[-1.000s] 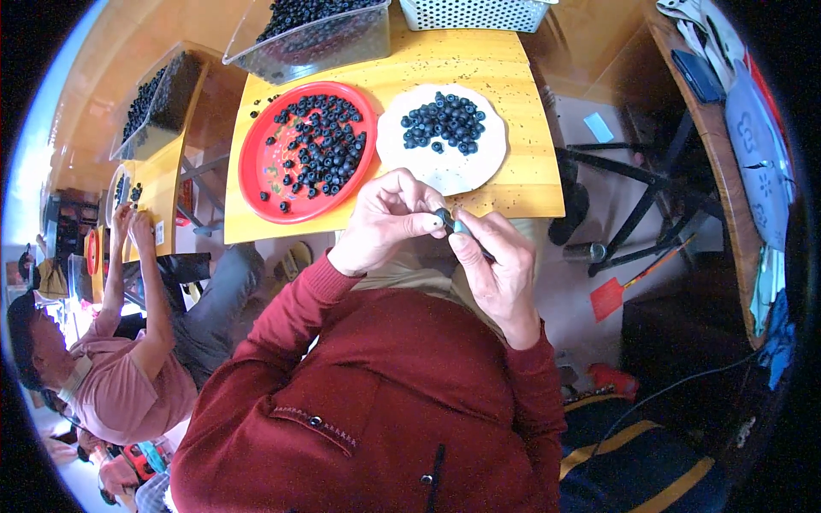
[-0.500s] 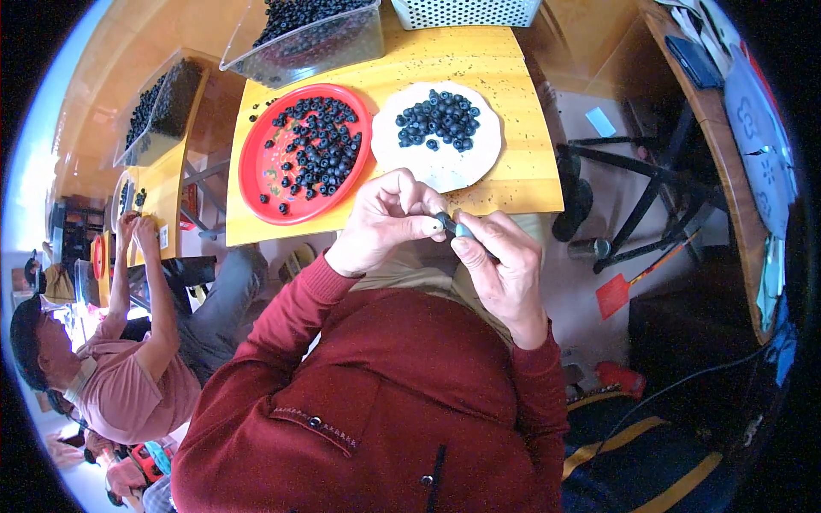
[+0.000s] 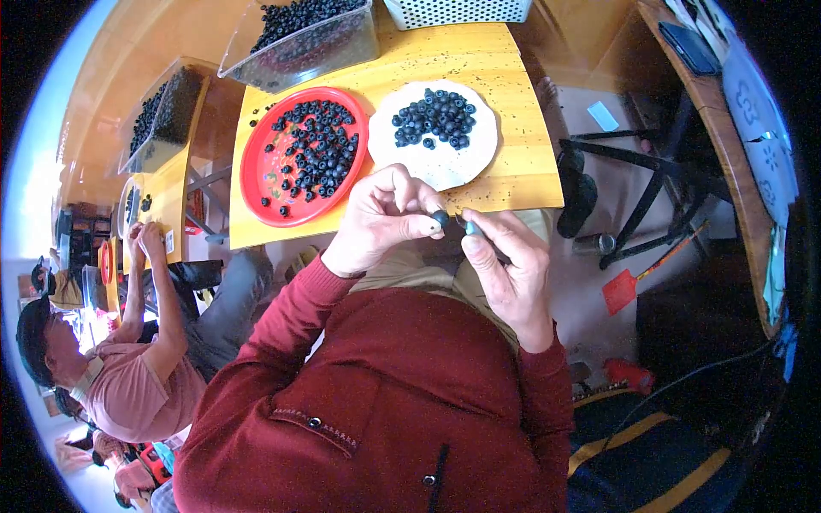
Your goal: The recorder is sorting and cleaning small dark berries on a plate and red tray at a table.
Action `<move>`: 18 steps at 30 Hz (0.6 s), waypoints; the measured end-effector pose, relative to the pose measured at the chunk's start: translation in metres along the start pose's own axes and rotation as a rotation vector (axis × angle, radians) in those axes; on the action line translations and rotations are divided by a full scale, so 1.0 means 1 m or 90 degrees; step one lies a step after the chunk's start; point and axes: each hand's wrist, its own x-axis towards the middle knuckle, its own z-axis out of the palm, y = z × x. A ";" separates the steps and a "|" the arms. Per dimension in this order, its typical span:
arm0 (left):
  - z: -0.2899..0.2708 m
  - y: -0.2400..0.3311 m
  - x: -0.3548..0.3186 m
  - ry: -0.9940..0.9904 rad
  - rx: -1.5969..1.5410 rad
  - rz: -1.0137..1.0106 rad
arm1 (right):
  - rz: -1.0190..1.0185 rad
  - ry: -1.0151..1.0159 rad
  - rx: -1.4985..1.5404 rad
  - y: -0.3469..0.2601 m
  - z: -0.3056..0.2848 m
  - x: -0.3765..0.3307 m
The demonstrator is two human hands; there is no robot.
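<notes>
Between thumb and fingertips, my left hand (image 3: 386, 214) pinches one dark blueberry (image 3: 441, 217) just past the table's near edge. My right hand (image 3: 513, 265) is closed on a small teal tool (image 3: 472, 228), whose thin dark tip points toward the berry; its exact kind is too small to make out. A narrow gap shows between the tool and the berry. Beyond my hands lie a red plate (image 3: 256, 181) with many loose blueberries and, to its right, a white scalloped plate (image 3: 453, 171) with a cluster of blueberries at its middle.
A clear plastic bin (image 3: 342, 51) of blueberries stands at the back left, beside a white perforated basket (image 3: 462, 12). Small dark bits litter the wooden table (image 3: 522, 162). At left, another person (image 3: 137, 385) sits at a second table. A red fly swatter (image 3: 620, 292) lies at right.
My right hand has drawn slightly to the right with the tool, leaving a gap from the berry. My left hand still pinches the berry. The view has shifted a little.
</notes>
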 end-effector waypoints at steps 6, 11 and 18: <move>0.001 -0.002 0.000 -0.005 0.014 0.002 | -0.006 -0.032 -0.010 -0.003 0.000 0.001; 0.001 -0.004 -0.001 -0.003 0.019 0.005 | 0.005 -0.049 -0.011 -0.003 -0.002 0.001; 0.008 -0.004 0.000 -0.015 0.019 0.005 | 0.018 -0.039 0.033 -0.001 -0.009 -0.003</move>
